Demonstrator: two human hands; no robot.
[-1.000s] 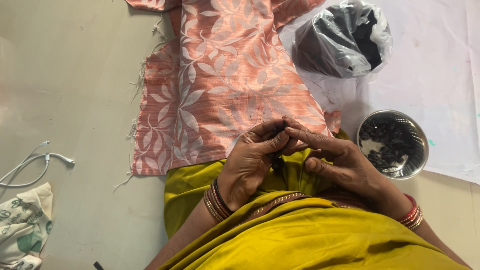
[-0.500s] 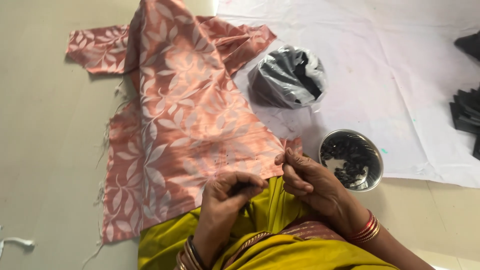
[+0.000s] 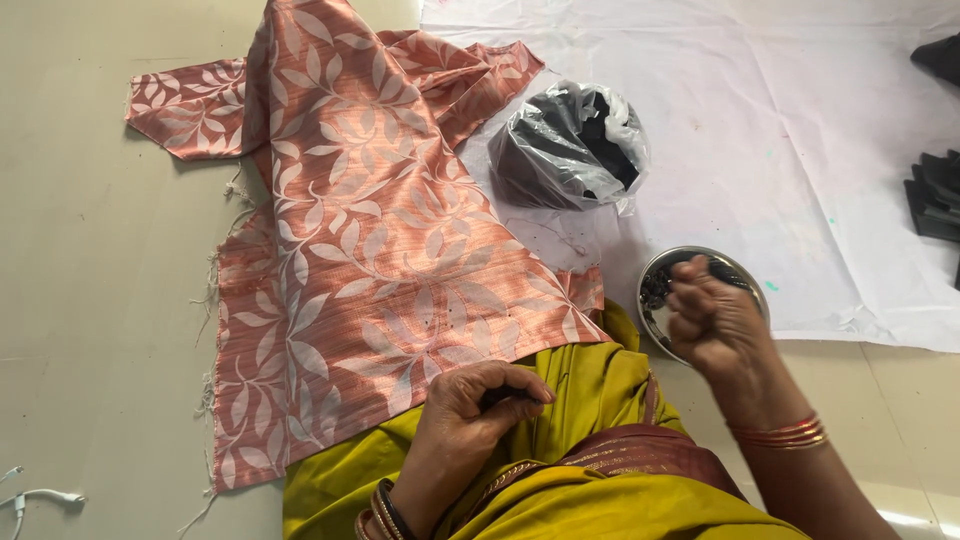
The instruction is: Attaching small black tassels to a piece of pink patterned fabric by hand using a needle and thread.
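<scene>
The pink leaf-print blouse (image 3: 360,250) lay spread on the floor (image 3: 90,300), its lower edge over the person's lap, with a few dark dots near that edge that looked like beads already sewn on. The left hand (image 3: 478,408) was curled around something small and dark at the hem. The right hand (image 3: 712,318) hovered, fingers pinched together, over the steel bowl (image 3: 652,300) of dark beads, so most of the cloth looked bare.

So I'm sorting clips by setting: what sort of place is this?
Probably a home floor used for hand sewing: a pink leaf-print garment on bare floor, a white sheet, and a steel bowl of small dark bits.
</scene>
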